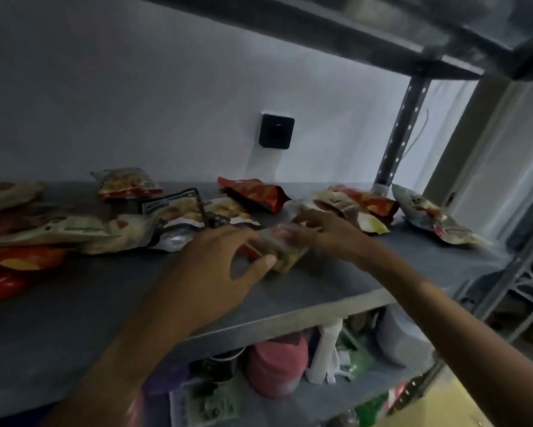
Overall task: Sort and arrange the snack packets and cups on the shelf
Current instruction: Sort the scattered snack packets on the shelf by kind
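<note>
A small clear snack packet (pixel 282 248) with red print lies in the middle of the grey shelf (pixel 336 291). My left hand (pixel 219 266) grips its near end between thumb and fingers. My right hand (pixel 324 232) holds its far end with curled fingertips. Several other packets are scattered flat on the shelf: a red one (pixel 254 192) behind my hands, a pale one (pixel 74 232) and red ones (pixel 18 260) at the left, a pale one (pixel 435 218) at the far right. No cup shows on this shelf.
A black wall switch (pixel 276 131) sits above the shelf. A perforated metal post (pixel 404 124) rises at the back right corner. The shelf below holds a pink container (pixel 279 362), a white bottle (pixel 325 349) and other goods. Another shelf runs overhead.
</note>
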